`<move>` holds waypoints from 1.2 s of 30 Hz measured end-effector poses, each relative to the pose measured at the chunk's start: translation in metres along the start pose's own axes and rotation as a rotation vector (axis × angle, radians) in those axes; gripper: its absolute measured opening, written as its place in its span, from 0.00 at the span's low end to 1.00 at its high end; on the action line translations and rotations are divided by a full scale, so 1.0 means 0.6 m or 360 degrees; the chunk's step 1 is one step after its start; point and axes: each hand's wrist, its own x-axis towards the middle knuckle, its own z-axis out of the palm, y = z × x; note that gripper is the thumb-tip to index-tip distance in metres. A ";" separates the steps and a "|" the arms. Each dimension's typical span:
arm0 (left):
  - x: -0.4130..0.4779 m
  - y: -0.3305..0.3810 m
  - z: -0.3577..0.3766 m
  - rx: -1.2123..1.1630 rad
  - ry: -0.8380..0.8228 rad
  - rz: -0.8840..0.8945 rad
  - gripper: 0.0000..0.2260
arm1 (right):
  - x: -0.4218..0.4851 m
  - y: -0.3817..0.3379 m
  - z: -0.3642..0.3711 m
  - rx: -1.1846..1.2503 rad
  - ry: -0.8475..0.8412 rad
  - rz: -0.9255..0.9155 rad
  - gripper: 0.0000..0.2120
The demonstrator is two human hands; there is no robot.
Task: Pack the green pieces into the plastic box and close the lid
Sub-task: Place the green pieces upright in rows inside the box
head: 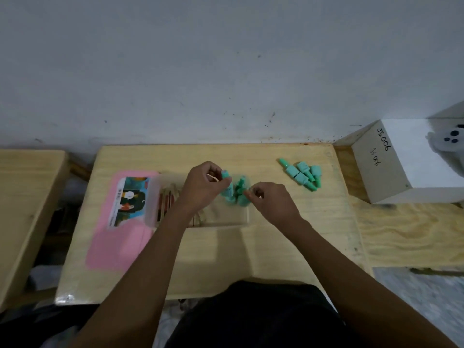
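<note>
Both hands, left [203, 187] and right [272, 200], are pinching small mint-green plastic pieces [236, 193] over the clear plastic box [221, 217], seemingly packing them upright, while spares [302, 173] are waiting at two o'clock.

Wooden table [251, 247]: clear box [226, 217], pink lid [118, 237], green pieces [302, 173].
</note>
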 end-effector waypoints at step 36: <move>-0.035 -0.075 0.092 0.0724 0.0118 0.0082 0.13 | -0.022 0.075 -0.007 -0.0420 0.0471 -0.0037 0.11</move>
